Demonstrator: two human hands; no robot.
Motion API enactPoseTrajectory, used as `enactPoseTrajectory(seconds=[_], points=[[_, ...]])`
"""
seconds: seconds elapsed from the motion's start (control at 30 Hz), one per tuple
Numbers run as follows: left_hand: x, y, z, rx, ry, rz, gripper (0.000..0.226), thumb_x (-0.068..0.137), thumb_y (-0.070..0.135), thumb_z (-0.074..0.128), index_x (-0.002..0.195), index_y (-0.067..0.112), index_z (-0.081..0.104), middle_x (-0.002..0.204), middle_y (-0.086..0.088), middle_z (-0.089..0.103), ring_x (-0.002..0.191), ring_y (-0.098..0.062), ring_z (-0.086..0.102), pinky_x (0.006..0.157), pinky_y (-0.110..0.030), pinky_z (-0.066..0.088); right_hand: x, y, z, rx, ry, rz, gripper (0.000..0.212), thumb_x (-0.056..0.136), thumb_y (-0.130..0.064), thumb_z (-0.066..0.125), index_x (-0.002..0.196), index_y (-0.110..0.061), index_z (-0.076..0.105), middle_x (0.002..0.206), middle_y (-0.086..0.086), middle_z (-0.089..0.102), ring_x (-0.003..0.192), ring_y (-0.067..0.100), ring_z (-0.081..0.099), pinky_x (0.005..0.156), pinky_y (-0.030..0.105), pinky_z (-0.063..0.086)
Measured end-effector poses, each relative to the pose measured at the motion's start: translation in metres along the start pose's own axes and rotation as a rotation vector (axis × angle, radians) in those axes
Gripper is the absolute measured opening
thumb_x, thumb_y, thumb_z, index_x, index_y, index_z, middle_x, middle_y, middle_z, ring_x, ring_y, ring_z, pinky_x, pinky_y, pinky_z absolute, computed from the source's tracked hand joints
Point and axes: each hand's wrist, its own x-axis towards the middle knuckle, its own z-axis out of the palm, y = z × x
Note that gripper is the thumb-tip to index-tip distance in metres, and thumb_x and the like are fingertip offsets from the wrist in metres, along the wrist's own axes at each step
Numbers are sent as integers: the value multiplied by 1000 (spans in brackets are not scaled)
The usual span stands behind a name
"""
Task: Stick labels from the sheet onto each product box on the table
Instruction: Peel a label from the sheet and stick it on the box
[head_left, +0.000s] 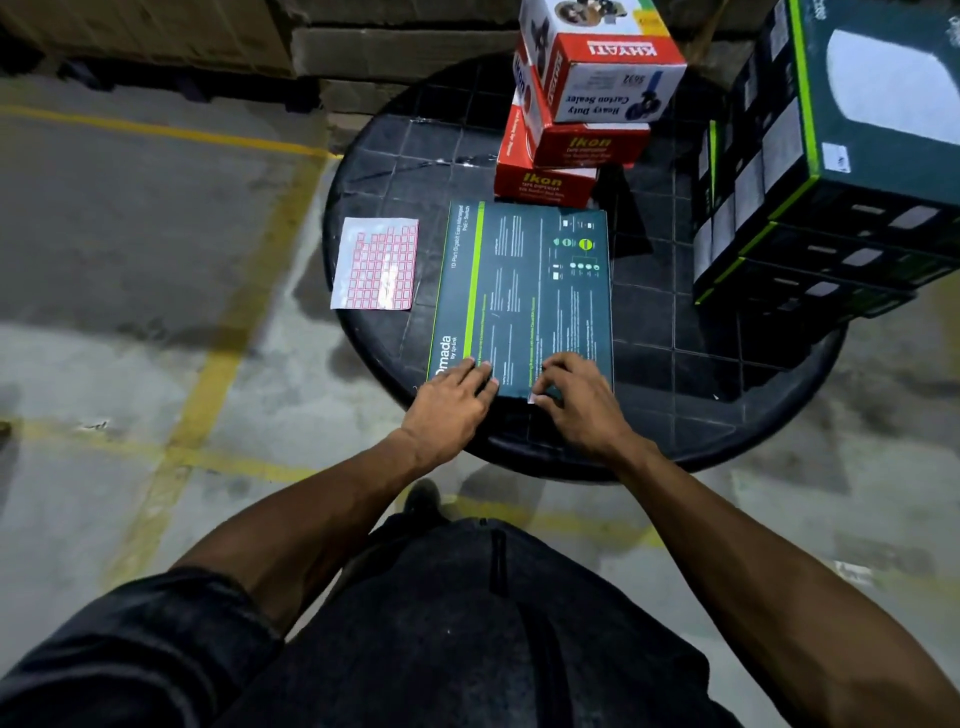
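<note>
- Label sheet (376, 264) — pale backing with rows of red-edged labels, several cells at its upper left blank; lies flat at the left edge of the round black table (691, 358), left of centre frame, just beside the flat box and untouched by either hand.
- Flat dark-green box (524, 291), centre frame, lies printed face up; "Omada" text near its lower left corner.
- Left hand (452, 402) rests on the box's lower left corner, fingers straight and flat — gripping nothing.
- Right hand (576, 397) sits at the box's lower right edge, fingers bent, tips pressing a small pale patch there; whether it is a label I cannot tell.
- Stack of red-and-white boxes (576, 114), upper centre, three high, the top one skewed.
- Stack of dark boxes with green edging (831, 171), upper right, on the table's right side.
- Grey floor with yellow lines (218, 374) at left.
</note>
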Motion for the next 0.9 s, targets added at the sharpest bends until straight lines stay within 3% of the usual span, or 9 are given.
enactPoseTrajectory(seconds=[0.07,0.23,0.43,0.9], points=[[1,2,-4,5,14,-15,50,98,16,43,148,9,35,155,-13,30,144,-30,25,111,-42,32,-1,0,0,-12,-8,-5,7,90,-28,67,90,-23,62,120,-6,49,116,13,42,99,34,40],[-3,9,-3,-71,49,31,52,83,10,63,134,12,53,139,-12,51,133,-32,44,104,-43,41,-3,0,1,-25,-7,-13,6,90,-25,67,90,-21,63,126,-3,49,120,17,42,99,33,38],[-3,10,-1,3,-18,24,54,100,16,37,153,17,24,159,-10,20,147,-30,15,119,-41,13,-2,-3,6,-51,26,24,8,90,-29,67,89,-23,63,125,-4,49,118,16,43,98,36,39],[-3,9,-2,-44,-27,27,52,101,17,35,152,17,26,157,-11,23,147,-31,16,120,-42,14,2,-13,14,-114,93,97,9,90,-33,67,90,-24,67,121,-3,50,117,19,41,92,33,30]])
